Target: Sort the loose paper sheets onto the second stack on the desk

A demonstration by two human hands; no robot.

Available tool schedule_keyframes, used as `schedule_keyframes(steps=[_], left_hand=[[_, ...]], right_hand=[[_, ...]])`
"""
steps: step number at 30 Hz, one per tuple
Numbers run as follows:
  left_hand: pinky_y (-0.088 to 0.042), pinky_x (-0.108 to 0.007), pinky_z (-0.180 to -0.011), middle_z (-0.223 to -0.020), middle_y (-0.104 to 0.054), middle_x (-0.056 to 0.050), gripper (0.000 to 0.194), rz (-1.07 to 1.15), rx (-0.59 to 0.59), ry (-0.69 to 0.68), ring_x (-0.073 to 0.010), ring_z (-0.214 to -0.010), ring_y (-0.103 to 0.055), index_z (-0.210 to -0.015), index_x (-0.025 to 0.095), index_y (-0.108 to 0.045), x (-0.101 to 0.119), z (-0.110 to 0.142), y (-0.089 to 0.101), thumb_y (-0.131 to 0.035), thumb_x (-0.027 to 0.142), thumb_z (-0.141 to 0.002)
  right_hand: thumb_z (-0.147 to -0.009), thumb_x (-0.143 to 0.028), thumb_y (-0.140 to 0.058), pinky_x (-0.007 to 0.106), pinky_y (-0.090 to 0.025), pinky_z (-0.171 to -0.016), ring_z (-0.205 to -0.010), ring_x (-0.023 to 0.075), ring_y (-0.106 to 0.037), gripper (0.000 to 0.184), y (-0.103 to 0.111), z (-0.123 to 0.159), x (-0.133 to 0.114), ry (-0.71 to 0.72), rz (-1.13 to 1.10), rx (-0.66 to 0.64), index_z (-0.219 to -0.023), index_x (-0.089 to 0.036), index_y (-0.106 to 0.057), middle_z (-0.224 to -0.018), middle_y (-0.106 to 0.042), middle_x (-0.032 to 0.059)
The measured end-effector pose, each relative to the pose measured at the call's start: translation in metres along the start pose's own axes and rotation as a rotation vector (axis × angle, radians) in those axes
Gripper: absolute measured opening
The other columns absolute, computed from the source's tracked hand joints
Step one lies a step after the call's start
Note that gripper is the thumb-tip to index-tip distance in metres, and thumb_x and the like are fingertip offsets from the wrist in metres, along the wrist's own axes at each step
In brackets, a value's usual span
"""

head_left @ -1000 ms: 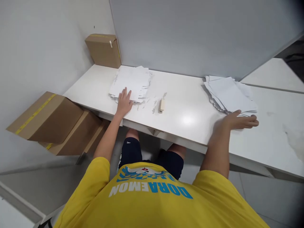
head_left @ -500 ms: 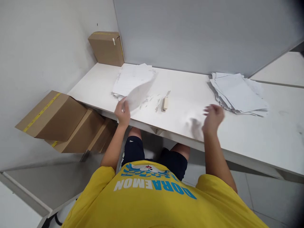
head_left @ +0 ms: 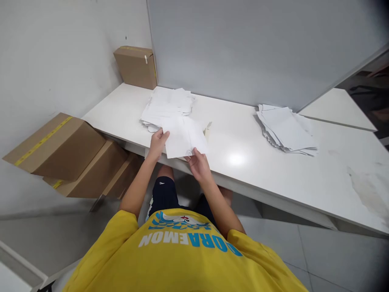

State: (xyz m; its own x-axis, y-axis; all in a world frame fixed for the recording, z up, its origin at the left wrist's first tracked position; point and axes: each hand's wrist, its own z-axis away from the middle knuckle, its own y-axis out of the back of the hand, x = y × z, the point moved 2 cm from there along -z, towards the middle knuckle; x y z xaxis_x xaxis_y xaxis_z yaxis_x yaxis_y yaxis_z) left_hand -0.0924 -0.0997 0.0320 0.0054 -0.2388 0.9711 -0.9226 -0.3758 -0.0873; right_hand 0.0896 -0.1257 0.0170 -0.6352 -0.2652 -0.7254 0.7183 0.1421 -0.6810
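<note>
A white sheet of paper (head_left: 182,138) is raised above the table's front edge, tilted, between my two hands. My left hand (head_left: 158,144) pinches its left side with the thumb on top. My right hand (head_left: 199,164) grips its near right corner, close to a small round mark. Beyond the sheet lies the left stack of paper (head_left: 167,103), partly covered by it. The small cream-coloured block-like object (head_left: 207,130), perhaps a stapler, is mostly hidden behind the sheet's right edge. Farther right sits another loose stack of paper (head_left: 287,127), with uneven edges, which neither hand touches.
The white table (head_left: 243,138) runs along a grey partition. A cardboard box (head_left: 135,67) stands in its far left corner. More cardboard boxes (head_left: 60,150) are piled at the left, beside the table. A whitish worn patch (head_left: 367,188) marks the tabletop at right.
My left hand has lifted the sheet off the left stack and brought it nearer. My right hand has come left from the right stack and taken hold of the sheet's corner.
</note>
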Motion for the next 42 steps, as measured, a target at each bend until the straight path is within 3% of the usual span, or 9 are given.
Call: schedule_keyframes(steps=[4,7,11,16,22,29,34,39,42], left_hand=[[-0.05,-0.035,-0.093,-0.096,-0.072,-0.009,0.032,-0.454,0.013,-0.218,-0.0232,-0.098,-0.066,-0.093,0.018,-0.067,-0.008,-0.07,-0.008,-0.05,0.045,-0.094],[-0.034,-0.044,-0.112,-0.135,-0.06,-0.016,0.043,-0.836,-0.171,-0.311,-0.0301,-0.13,-0.05,-0.121,0.014,-0.063,-0.016,-0.13,-0.011,-0.066,0.033,-0.082],[-0.037,-0.05,-0.105,-0.117,-0.067,-0.019,0.03,-1.166,-0.484,-0.491,-0.0319,-0.117,-0.057,-0.112,0.013,-0.067,-0.023,-0.157,-0.012,-0.058,0.023,-0.085],[-0.043,-0.049,-0.087,-0.084,-0.065,-0.019,0.033,-1.269,-0.639,-0.702,-0.0296,-0.09,-0.062,-0.093,0.016,-0.07,-0.019,-0.139,-0.019,-0.037,0.01,-0.092],[-0.044,-0.054,-0.097,-0.089,-0.068,-0.014,0.028,-0.9,-0.472,-0.714,-0.0283,-0.094,-0.064,-0.105,0.021,-0.068,0.011,-0.071,-0.027,-0.045,0.035,-0.097],[-0.047,-0.045,-0.111,-0.098,-0.074,-0.005,0.015,-0.543,-1.178,-0.418,-0.0241,-0.112,-0.068,-0.099,0.037,-0.074,0.027,0.052,-0.048,-0.068,0.04,-0.085],[-0.052,-0.046,-0.107,-0.092,-0.075,-0.006,0.014,-0.414,-1.138,-0.248,-0.0284,-0.109,-0.07,-0.086,0.037,-0.076,0.026,0.053,-0.046,-0.079,0.04,-0.073],[-0.061,-0.044,-0.094,-0.076,-0.072,-0.005,0.022,-0.311,-1.027,-0.118,-0.0293,-0.092,-0.074,-0.069,0.035,-0.073,0.029,0.04,-0.041,-0.09,0.043,-0.056],[-0.059,-0.044,-0.097,-0.078,-0.071,-0.003,0.025,-0.407,-1.012,-0.198,-0.0273,-0.093,-0.074,-0.07,0.036,-0.072,0.023,0.036,-0.032,-0.087,0.051,-0.057]], right_hand=[[-0.071,-0.034,-0.071,0.03,-0.059,-0.072,-0.095,0.0185,-0.067,0.028,0.018,-0.019,-0.015,0.257,0.017,0.322,-0.096,-0.022,-0.065,-0.092,-0.072,0.0018],[-0.07,-0.037,-0.072,0.028,-0.058,-0.066,-0.089,0.0179,-0.068,0.028,0.036,-0.022,-0.027,0.382,0.059,0.439,-0.092,-0.021,-0.065,-0.087,-0.07,0.0019],[-0.069,-0.044,-0.073,0.031,-0.059,-0.07,-0.091,0.0212,-0.068,0.031,0.061,-0.007,-0.034,0.478,0.228,0.614,-0.087,-0.019,-0.066,-0.086,-0.07,0.004],[-0.072,-0.049,-0.07,0.038,-0.056,-0.091,-0.104,0.0246,-0.067,0.036,0.089,0.021,-0.033,0.509,0.42,0.714,-0.09,-0.017,-0.069,-0.097,-0.073,0.0079],[-0.068,-0.044,-0.074,0.036,-0.056,-0.091,-0.103,0.023,-0.067,0.034,0.085,0.037,-0.017,0.367,0.305,0.684,-0.091,-0.019,-0.067,-0.101,-0.073,0.007],[-0.066,-0.043,-0.068,0.043,-0.053,-0.098,-0.119,0.0265,-0.063,0.045,0.036,0.043,0.0,0.185,0.079,0.233,-0.11,-0.029,-0.066,-0.114,-0.073,0.003],[-0.073,-0.062,-0.059,0.049,-0.051,-0.103,-0.126,0.0287,-0.058,0.059,0.035,0.052,-0.009,0.113,0.007,0.111,-0.12,-0.028,-0.064,-0.124,-0.069,0.0051],[-0.071,-0.044,-0.074,0.048,-0.049,-0.106,-0.126,0.0272,-0.058,0.064,0.035,0.054,-0.023,0.162,0.052,0.19,-0.13,-0.028,-0.057,-0.127,-0.068,0.0052],[-0.073,-0.037,-0.074,0.047,-0.048,-0.106,-0.123,0.0256,-0.06,0.062,0.042,0.051,-0.028,0.23,0.045,0.235,-0.131,-0.028,-0.056,-0.127,-0.068,0.0046]])
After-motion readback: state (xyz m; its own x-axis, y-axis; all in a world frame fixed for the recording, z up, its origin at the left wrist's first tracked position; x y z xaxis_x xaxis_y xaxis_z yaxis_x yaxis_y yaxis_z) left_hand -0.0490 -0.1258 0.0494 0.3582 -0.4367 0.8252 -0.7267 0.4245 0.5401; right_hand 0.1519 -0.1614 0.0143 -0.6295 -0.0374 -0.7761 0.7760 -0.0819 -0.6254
